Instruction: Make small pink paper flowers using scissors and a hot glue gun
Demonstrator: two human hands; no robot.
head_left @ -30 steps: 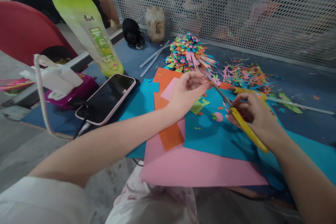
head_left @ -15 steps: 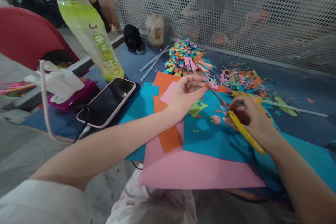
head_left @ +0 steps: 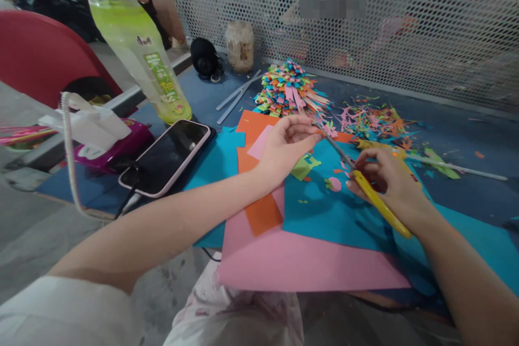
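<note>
My right hand [head_left: 387, 186] is closed around the yellow-handled scissors [head_left: 371, 194]. Their blades point up and left, to the fingertips of my left hand [head_left: 290, 143]. The left thumb and fingers are pinched together; what they hold is too small to make out. Under both hands lies blue paper [head_left: 324, 216] with green paper scraps [head_left: 302, 167] and a small pink scalloped paper piece [head_left: 334, 184]. Orange paper [head_left: 261, 216] and a large pink sheet [head_left: 308, 265] stick out beneath. Just beyond my left hand stands a cone of many-coloured fringed paper [head_left: 290, 89].
Coloured paper shreds [head_left: 373, 121] are heaped behind my right hand, near a yellow glue gun [head_left: 377, 146] with a clear stick. At left are a phone [head_left: 166, 157], a tall drink bottle [head_left: 140, 48] and a purple tissue box [head_left: 117, 146]. A perforated metal panel [head_left: 425, 38] borders the back.
</note>
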